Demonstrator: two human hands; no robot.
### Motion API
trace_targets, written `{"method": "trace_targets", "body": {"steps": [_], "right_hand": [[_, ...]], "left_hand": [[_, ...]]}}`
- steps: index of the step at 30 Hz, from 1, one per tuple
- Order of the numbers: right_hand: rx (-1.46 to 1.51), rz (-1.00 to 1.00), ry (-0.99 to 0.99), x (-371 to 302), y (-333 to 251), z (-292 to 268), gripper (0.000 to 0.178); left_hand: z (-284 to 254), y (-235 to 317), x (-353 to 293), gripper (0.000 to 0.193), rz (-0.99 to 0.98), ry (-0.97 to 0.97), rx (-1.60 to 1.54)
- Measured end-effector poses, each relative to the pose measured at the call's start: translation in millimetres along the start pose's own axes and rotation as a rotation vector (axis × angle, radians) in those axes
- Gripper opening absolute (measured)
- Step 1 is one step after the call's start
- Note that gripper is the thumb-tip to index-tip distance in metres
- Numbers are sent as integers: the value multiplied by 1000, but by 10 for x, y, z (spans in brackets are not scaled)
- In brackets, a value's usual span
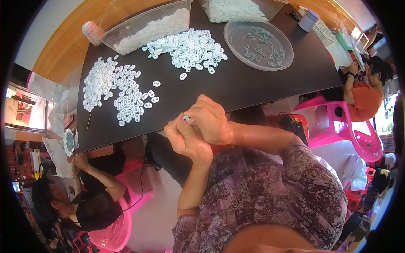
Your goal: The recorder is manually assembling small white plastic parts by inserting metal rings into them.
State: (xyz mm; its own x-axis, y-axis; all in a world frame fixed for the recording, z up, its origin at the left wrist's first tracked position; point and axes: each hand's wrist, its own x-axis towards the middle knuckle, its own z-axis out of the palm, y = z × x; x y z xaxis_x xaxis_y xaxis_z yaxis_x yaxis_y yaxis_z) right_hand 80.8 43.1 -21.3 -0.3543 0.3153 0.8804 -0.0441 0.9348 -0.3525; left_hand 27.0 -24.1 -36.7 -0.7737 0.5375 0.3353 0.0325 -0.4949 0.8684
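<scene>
My left hand [185,137] and my right hand [211,120] meet just off the near edge of the dark table [185,95]. Fingers of both are pinched together around one small white oval plastic piece [186,118] with dark holes, mostly covered by the fingertips. Beyond them on the tabletop lie loose pieces of the same kind: a spread-out group [128,101] nearest, a dense pile [99,80] at the far left, and another pile [196,46] in the middle. A round clear tray [232,40] to the right holds thin grey-green bits.
Two clear bins [145,33] [242,10] of pale pieces stand along the back. A white bottle [90,31] is at the back left, a grey cup [309,20] at the back right. A thin stick [89,120] lies left. People sit at the left and right, with pink chairs [337,122].
</scene>
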Motion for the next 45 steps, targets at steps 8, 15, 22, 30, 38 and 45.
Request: {"method": "trace_targets", "body": {"steps": [8,15,22,30,38,45], "right_hand": [[3,80,-56,18,177,-209,24],[-355,222,-102,537,598,-890,15],[-465,465,22,1303,1501,-1383,22],[-866,151,135,1704,2390,-1588,8],[-1212,77,-217,1669,3084,-1543,7],[-909,164,-147,1561,2488,-1604,12]], "left_hand": [[3,146,263,18,-30,-181,268],[42,-187,972,17,313,-435,839],[189,-330,1150,17,626,-652,1053],[122,-192,1410,23,768,-616,1329],[385,-377,1368,21,669,-782,1150],[250,-400,1339,17,546,-685,1006]]}}
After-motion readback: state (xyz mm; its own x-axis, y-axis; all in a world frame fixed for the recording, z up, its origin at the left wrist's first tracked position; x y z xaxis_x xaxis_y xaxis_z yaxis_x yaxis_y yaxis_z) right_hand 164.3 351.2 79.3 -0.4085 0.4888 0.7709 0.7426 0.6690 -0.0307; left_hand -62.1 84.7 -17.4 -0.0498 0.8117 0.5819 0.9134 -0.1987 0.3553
